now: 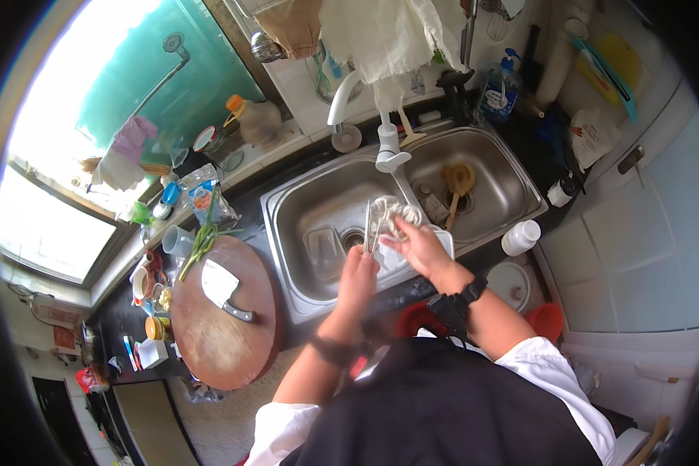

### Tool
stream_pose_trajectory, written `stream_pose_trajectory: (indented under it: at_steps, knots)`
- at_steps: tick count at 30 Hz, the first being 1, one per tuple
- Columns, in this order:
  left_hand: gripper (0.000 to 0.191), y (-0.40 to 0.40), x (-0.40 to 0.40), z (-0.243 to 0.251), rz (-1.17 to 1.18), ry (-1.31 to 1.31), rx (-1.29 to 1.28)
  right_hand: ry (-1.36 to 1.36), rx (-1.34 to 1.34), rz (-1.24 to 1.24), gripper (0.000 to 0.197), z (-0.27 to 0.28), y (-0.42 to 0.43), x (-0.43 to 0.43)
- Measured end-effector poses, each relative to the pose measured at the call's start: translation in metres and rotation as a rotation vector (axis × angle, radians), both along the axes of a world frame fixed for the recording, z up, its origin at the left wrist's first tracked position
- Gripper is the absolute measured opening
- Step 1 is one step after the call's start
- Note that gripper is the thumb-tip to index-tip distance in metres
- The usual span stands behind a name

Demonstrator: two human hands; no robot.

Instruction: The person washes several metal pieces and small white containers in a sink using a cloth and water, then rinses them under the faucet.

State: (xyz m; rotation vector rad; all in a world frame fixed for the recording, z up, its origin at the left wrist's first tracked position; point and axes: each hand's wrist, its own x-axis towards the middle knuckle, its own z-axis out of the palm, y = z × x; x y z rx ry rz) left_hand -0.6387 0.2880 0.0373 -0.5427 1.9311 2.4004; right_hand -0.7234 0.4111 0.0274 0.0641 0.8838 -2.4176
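Over the front of a steel double sink [291, 233], my left hand [359, 274] is closed on thin metal tongs or chopsticks [367, 224] that point up towards the tap. My right hand [416, 242], its fingers partly spread, is at a crumpled whitish cloth [393, 211]; whether it grips the cloth is unclear. A white plastic container [446, 237] lies beneath this hand at the divider. In the left basin sits a clear plastic box [324, 250] beside the drain. The right basin holds a yellowish ladle or brush [459, 177] with a wooden handle.
A white tap [388, 145] stands behind the divider. On the left, a round wooden chopping board [227, 343] carries a cleaver [221, 283] and green onions [204, 243]. A white bottle [521, 237] stands at the right front edge. Cloths [378, 35] hang above the sink.
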Motion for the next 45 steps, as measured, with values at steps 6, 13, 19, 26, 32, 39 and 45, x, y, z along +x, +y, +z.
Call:
stream_pose_trajectory:
  at_steps: [6,13,19,26,32,39,45]
  knots:
    - [0.013,-0.005,-0.008,-0.002,0.059,-0.002,0.098,0.008,-0.090,-0.237,0.020,-0.003,0.001,0.006]
    - [0.014,-0.005,-0.006,-0.013,0.068,-0.059,0.207,0.111,0.295,-0.288,0.021,0.001,0.015,-0.001]
    - [0.016,0.002,-0.013,-0.012,0.045,-0.057,0.111,0.186,0.165,0.071,0.028,-0.016,-0.011,0.031]
    - [0.019,0.005,-0.010,-0.016,-0.034,0.001,-0.138,0.407,0.528,-0.184,0.017,-0.021,-0.028,0.019]
    - [0.021,0.001,0.007,-0.005,-0.081,-0.112,-0.280,0.202,0.347,-0.381,0.017,-0.002,-0.009,-0.030]
    - [0.019,-0.003,-0.007,-0.006,0.107,0.017,0.080,0.034,-0.060,0.025,0.029,-0.009,0.003,-0.003]
    - [0.019,0.000,-0.009,-0.031,-0.009,0.144,-0.250,0.414,0.380,0.104,0.022,-0.008,-0.028,0.023]
